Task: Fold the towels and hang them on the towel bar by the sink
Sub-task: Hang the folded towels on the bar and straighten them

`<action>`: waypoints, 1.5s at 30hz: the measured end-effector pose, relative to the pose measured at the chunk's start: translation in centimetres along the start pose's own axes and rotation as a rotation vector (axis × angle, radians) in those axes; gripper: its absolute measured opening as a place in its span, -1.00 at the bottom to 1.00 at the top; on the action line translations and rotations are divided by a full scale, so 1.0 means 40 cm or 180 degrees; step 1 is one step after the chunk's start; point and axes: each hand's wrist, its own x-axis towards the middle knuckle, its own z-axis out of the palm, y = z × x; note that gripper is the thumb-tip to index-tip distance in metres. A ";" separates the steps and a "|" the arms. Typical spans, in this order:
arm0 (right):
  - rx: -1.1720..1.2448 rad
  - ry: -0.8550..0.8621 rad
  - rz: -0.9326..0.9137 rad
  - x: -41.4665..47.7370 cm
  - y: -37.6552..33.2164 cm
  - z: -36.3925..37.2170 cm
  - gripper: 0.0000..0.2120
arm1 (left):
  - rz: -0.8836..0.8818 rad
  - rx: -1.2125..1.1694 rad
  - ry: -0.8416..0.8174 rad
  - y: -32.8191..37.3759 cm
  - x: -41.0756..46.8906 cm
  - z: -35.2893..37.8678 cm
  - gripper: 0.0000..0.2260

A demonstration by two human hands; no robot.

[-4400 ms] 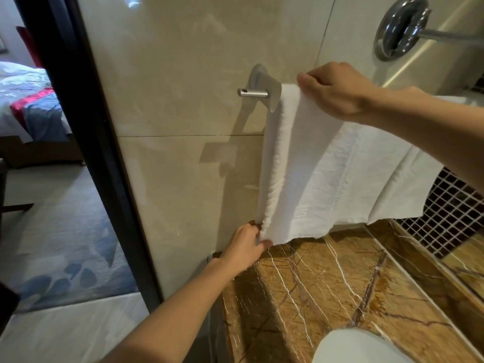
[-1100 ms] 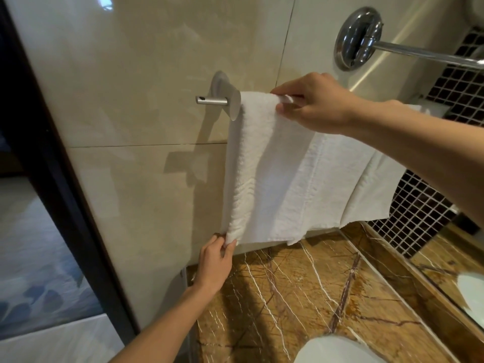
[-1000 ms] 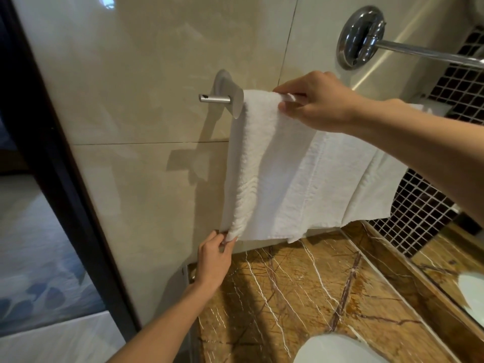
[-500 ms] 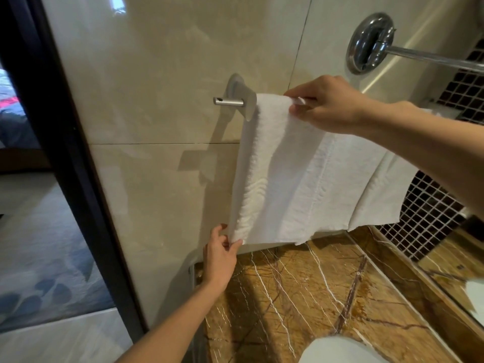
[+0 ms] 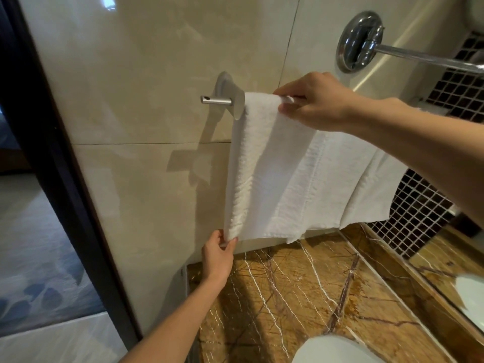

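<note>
The white towel point(image 5: 282, 179) is draped over the towel bar point(image 5: 216, 100) at its outer end, hard against the bracket, and hangs flat above the counter point(image 5: 301, 297) along its wall-side edge. The right hand point(image 5: 314, 103) pinches the fold at the top of the bar, thumb under and fingers curled over the cloth. The left hand point(image 5: 217, 258) pinches the lower near corner between thumb and fingertips, just above the counter's near-left corner. Compared with a few seconds ago, both holds are at the same points and the towel has not moved along the bar. The left grip has changed from a closed fist on the corner to a light pinch, and the near edge now hangs straighter. Judgement: hanging is done and this is final squaring. More white cloth point(image 5: 366, 192) hangs further along. I cannot tell whether it is a second towel.
</note>
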 end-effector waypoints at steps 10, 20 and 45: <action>-0.0053 0.0011 0.0069 0.004 0.004 0.005 -0.74 | -0.1154 -0.0731 0.0085 0.002 -0.019 0.074 -0.42; -0.0028 -0.0030 0.0062 0.002 0.004 0.003 -0.74 | -0.1510 -0.1558 -0.0951 0.062 -0.060 0.189 -0.48; -0.0131 -0.0078 0.0654 -0.076 0.123 0.011 -0.51 | -0.1967 -0.0647 -0.1649 0.250 -0.117 0.160 -0.83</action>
